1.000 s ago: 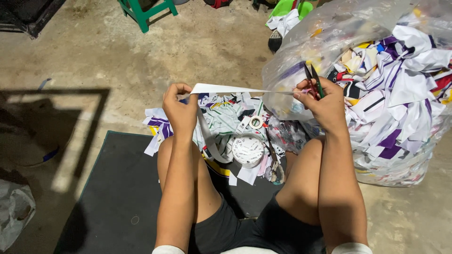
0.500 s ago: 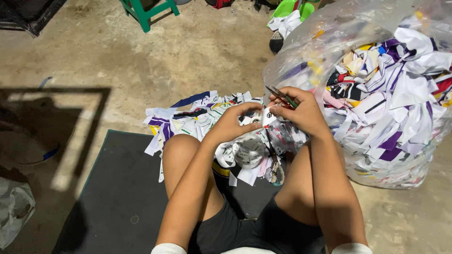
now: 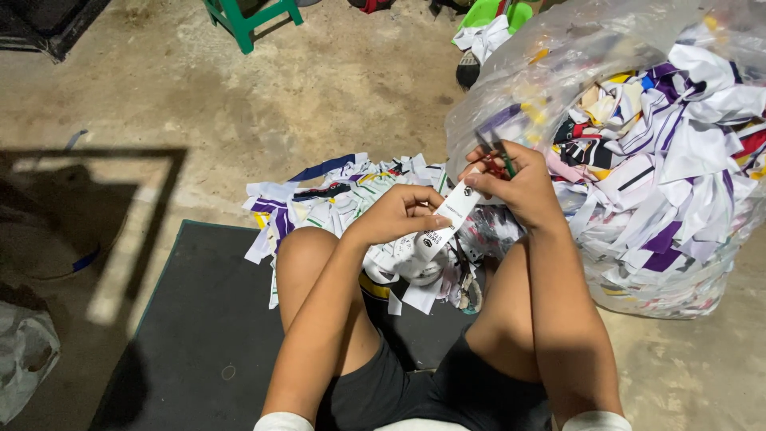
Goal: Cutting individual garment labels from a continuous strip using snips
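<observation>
I sit on a dark mat (image 3: 199, 335) on a concrete floor with my knees apart. My left hand (image 3: 395, 214) pinches a narrow white fabric strip (image 3: 443, 221) with dark print. My right hand (image 3: 515, 183) grips small scissors with dark and green handles (image 3: 499, 156) and touches the strip's upper end. Both hands are close together above a pile of white, purple and yellow fabric scraps (image 3: 335, 195) lying between my legs. The scissor blades are hidden by my fingers.
A large clear plastic bag (image 3: 662, 144) stuffed with fabric offcuts stands at my right. A green stool (image 3: 247, 20) is at the back, green sandals (image 3: 495, 16) and a cloth beyond the bag. Another plastic bag (image 3: 24, 359) lies at the far left.
A second ago my hands were apart, stretching a wide white piece. They came together, and now my left hand holds a narrow strip up against the scissors hand.
</observation>
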